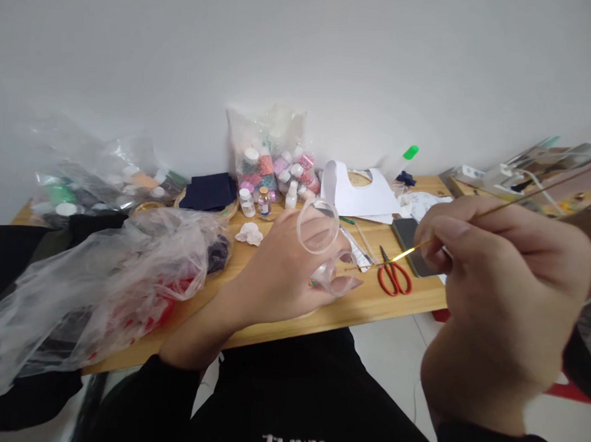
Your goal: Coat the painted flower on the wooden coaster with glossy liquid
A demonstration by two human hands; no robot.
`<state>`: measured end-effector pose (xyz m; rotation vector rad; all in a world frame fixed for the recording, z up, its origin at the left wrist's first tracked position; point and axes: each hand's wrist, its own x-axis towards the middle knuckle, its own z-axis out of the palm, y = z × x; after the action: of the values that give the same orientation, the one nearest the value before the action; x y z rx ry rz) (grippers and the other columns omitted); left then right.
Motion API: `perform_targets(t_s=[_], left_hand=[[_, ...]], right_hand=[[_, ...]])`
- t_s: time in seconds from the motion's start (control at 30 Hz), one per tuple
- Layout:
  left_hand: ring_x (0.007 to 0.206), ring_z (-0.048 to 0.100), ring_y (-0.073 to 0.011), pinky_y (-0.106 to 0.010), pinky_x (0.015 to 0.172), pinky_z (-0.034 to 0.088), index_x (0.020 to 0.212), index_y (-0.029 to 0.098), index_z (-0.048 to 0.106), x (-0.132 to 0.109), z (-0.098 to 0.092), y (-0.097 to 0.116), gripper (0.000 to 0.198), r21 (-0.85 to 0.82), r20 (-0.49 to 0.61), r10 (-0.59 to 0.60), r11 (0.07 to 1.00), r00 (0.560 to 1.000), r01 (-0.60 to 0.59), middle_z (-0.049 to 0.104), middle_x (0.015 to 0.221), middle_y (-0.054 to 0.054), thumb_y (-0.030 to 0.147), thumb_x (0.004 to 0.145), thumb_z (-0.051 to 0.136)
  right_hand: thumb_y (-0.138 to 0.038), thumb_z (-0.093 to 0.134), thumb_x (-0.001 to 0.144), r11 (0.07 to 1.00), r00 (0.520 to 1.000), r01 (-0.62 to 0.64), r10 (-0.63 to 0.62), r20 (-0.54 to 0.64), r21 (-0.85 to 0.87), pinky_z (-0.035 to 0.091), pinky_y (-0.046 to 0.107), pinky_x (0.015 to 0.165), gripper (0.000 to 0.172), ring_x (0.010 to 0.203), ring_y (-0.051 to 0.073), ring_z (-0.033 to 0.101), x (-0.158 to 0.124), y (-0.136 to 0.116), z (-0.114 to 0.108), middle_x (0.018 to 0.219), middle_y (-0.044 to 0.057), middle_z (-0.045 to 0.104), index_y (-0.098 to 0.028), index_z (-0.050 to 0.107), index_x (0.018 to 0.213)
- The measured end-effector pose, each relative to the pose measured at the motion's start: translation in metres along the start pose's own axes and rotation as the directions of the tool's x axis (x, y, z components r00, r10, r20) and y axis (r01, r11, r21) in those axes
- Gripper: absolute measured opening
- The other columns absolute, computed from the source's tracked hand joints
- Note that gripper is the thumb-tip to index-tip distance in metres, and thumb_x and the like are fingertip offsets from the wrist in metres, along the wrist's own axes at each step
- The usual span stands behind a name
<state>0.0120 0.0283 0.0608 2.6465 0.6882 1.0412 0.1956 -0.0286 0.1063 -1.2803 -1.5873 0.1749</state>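
My left hand (292, 267) is closed around a small clear plastic container (339, 287), its round mouth turned to the right. A clear ring-shaped lid (304, 228) stands up at the container, over the back of the hand. My right hand (502, 274) is raised above the table's right side, thumb and fingers pinching a thin gold-coloured wire (404, 254). One end of this wire reaches left to the container's mouth; the other runs up and right past the knuckles. What lies inside the container is hard to make out. Red-handled scissors (395, 279) lie between the hands.
On the wooden table (274, 323) a crumpled plastic bag (137, 271) lies left. Behind are small bottles (264, 202), a bag of bead jars (269, 156), dark blue cloth (208, 192) and white paper (357, 195). A phone (411, 245) lies near my right hand.
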Motion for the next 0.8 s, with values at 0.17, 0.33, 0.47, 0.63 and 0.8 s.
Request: perform_targets(t_s=[0.17, 0.33, 0.47, 0.63, 0.8], left_hand=[[0.084, 0.056, -0.0163, -0.032, 0.081, 0.042, 0.085, 0.018, 0.059, 0.000, -0.002, 0.002, 0.018, 0.005, -0.001, -0.002, 1.000, 1.000, 0.002, 0.065, 0.084, 0.000, 0.034, 0.083, 0.069], [0.086, 0.055, -0.0158, -0.031, 0.081, 0.041, 0.087, 0.017, 0.059, -0.001, -0.003, 0.001, 0.024, -0.035, -0.002, -0.005, 0.999, 1.000, 0.005, 0.064, 0.086, 0.000, 0.036, 0.082, 0.072], [0.087, 0.056, -0.0164, -0.032, 0.083, 0.041, 0.085, 0.018, 0.058, -0.003, -0.003, 0.000, 0.023, -0.092, 0.008, -0.017, 0.996, 1.000, 0.018, 0.064, 0.086, 0.000, 0.037, 0.083, 0.070], [0.087, 0.056, -0.0166, -0.032, 0.083, 0.042, 0.085, 0.018, 0.058, -0.005, -0.003, 0.000, 0.023, -0.103, -0.053, -0.030, 0.994, 0.998, 0.024, 0.063, 0.085, -0.001, 0.039, 0.086, 0.067], [0.083, 0.055, -0.0159, -0.030, 0.076, 0.040, 0.083, 0.017, 0.058, -0.006, -0.006, 0.000, 0.026, -0.055, -0.086, -0.036, 0.998, 0.996, 0.031, 0.060, 0.081, -0.001, 0.041, 0.084, 0.069]], right_hand=[[0.001, 0.053, 0.075, 0.993, 0.991, -0.067, 0.077, -0.105, 0.099, 0.026, 0.026, 0.042, 0.027, 0.051, 0.008, 0.044, 0.007, -0.003, 0.005, 0.051, -0.003, 0.049, -0.018, 0.057, 0.056], [0.001, 0.051, 0.071, 0.985, 0.990, -0.082, 0.098, -0.099, 0.153, 0.025, 0.027, 0.044, 0.031, 0.049, 0.008, 0.042, 0.017, -0.007, 0.008, 0.048, -0.004, 0.043, -0.019, 0.047, 0.048], [-0.003, 0.050, 0.071, 0.965, 0.990, -0.139, 0.143, -0.004, 0.223, 0.023, 0.029, 0.045, 0.032, 0.047, 0.008, 0.039, 0.028, -0.006, 0.008, 0.046, -0.006, 0.041, -0.019, 0.040, 0.045], [-0.003, 0.048, 0.069, 0.965, 0.992, -0.126, 0.125, 0.019, 0.230, 0.023, 0.031, 0.046, 0.031, 0.048, 0.008, 0.038, 0.040, -0.005, 0.009, 0.046, -0.005, 0.040, -0.020, 0.039, 0.044], [-0.001, 0.045, 0.066, 0.971, 0.997, -0.081, 0.082, 0.006, 0.223, 0.021, 0.031, 0.048, 0.029, 0.048, 0.008, 0.036, 0.044, -0.009, 0.012, 0.047, -0.005, 0.041, -0.019, 0.041, 0.044]])
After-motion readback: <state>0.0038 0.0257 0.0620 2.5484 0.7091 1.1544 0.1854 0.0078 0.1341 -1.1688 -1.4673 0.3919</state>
